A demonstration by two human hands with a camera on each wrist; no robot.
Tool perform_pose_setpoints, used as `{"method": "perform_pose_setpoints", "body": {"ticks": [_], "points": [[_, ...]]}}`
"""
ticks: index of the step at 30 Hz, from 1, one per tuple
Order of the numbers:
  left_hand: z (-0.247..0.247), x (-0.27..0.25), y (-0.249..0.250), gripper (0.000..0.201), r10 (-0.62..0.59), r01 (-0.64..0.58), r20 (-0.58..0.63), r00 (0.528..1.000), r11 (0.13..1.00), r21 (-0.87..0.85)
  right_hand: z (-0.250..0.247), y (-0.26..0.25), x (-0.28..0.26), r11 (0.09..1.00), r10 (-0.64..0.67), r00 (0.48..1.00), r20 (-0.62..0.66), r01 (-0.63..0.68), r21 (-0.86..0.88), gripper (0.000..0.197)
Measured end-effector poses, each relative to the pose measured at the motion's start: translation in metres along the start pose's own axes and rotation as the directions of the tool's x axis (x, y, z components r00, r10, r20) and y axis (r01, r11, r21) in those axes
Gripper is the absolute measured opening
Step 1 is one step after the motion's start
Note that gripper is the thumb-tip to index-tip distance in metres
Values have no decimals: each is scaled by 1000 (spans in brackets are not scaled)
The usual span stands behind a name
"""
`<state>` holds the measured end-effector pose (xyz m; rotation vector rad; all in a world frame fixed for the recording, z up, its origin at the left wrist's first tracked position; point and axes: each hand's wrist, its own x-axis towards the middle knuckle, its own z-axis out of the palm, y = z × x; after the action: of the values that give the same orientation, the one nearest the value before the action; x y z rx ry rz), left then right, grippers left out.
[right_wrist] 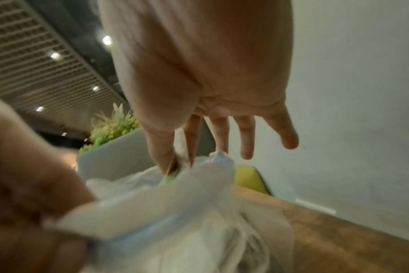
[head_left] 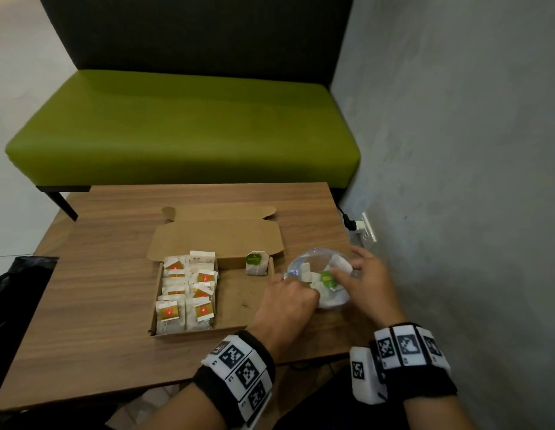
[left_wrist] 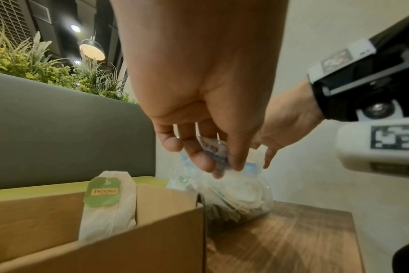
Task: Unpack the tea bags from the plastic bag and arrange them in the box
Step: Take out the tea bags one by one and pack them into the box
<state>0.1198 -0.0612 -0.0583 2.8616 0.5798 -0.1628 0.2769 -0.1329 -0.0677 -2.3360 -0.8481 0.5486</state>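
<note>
An open cardboard box (head_left: 235, 301) lies on the wooden table. Its left part holds several tea bags with red-and-gold tags (head_left: 189, 290). One green-tagged tea bag (head_left: 257, 263) (left_wrist: 105, 201) leans upright at the box's far right corner. Right of the box sits a clear plastic bag (head_left: 319, 280) (left_wrist: 234, 195) (right_wrist: 175, 212) with more tea bags inside. My left hand (head_left: 288, 302) (left_wrist: 213, 158) pinches the bag's rim. My right hand (head_left: 360, 274) (right_wrist: 178, 162) reaches into the bag, thumb and forefinger pinching a green-tagged tea bag (head_left: 329, 278); its other fingers are spread.
A green bench (head_left: 183, 128) stands beyond the table (head_left: 99, 305), with a grey wall and a power socket (head_left: 367, 228) to the right. A black bag (head_left: 18, 283) lies at the table's left edge. The box's right half (head_left: 239, 293) shows bare cardboard.
</note>
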Motion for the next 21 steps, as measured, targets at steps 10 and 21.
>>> {"method": "perform_pose_setpoints", "body": {"ticks": [10, 21], "points": [[-24, -20, -2, 33, -285, 0, -228, 931, 626, -780, -25, -22, -43, 679, 14, 982, -187, 128, 723, 13], [-27, -48, -26, 12, -427, -50, -256, 867, 438, -898, 8, -53, -76, 614, -136, 990, -23, 103, 783, 16]]}}
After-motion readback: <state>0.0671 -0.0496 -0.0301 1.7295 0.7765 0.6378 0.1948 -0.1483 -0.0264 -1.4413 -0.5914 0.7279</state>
